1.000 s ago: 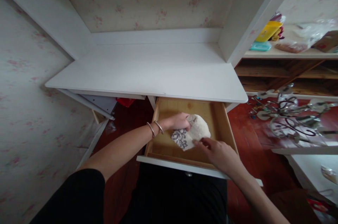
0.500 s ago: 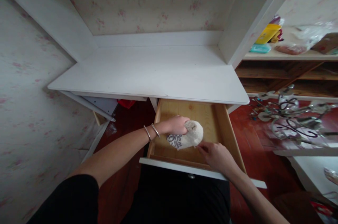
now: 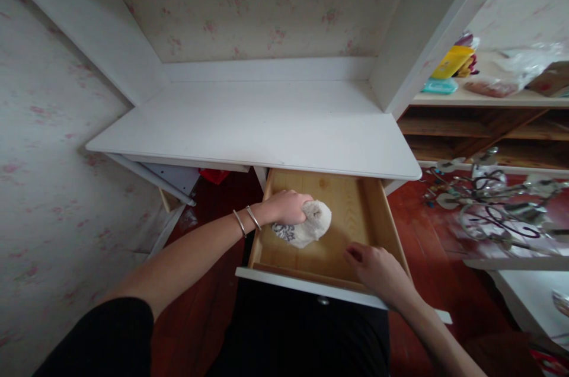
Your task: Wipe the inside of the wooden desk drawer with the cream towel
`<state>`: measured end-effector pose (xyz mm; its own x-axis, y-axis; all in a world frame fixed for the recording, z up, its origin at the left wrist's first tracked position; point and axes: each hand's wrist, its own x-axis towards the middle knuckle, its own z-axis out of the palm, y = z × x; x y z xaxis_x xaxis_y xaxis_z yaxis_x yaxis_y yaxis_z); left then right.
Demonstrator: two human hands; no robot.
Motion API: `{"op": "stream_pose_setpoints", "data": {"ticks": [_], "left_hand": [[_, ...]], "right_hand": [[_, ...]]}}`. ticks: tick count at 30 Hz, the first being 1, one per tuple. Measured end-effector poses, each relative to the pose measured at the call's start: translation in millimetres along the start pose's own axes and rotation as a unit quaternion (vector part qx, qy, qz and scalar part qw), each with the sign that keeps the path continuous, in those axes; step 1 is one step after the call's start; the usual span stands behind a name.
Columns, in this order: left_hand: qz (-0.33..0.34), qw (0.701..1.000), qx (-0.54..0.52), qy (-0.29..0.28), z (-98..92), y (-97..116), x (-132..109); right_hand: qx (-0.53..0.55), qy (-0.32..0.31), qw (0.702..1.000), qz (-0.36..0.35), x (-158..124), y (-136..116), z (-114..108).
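Observation:
A wooden drawer stands pulled out from under a white desk. My left hand, with two bangles on the wrist, is closed on a bunched cream cloth that has a grey pattern, and presses it to the drawer's floor at the left side. My right hand rests with curled fingers over the drawer's front right part, a short way from the cloth and holding nothing I can see.
A shelf unit to the right carries a yellow box, a teal item and plastic bags. A metal chandelier lies on the red wooden floor. Floral wallpaper surrounds the desk.
My left hand has gathered the cloth into a tighter bunch and slid it left and toward the back. My right hand let go of the cloth and drew back to the drawer's front right.

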<state>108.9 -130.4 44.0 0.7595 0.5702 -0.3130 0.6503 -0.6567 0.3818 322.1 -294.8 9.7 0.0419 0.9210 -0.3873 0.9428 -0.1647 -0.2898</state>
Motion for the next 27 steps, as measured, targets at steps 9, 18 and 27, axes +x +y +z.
{"op": "stream_pose_setpoints", "data": {"ticks": [9,18,27], "left_hand": [[0.216,0.958,0.182,-0.049,-16.9,12,-22],[0.200,0.924,0.241,-0.222,12.9,5,-52],[0.154,0.921,0.346,-0.089,-8.0,-32,0]], "right_hand": [[0.091,-0.005,0.995,-0.046,-7,19,9],[0.163,-0.017,0.982,-0.093,-11,19,14],[0.175,-0.030,0.979,-0.096,-11,20,13]]}}
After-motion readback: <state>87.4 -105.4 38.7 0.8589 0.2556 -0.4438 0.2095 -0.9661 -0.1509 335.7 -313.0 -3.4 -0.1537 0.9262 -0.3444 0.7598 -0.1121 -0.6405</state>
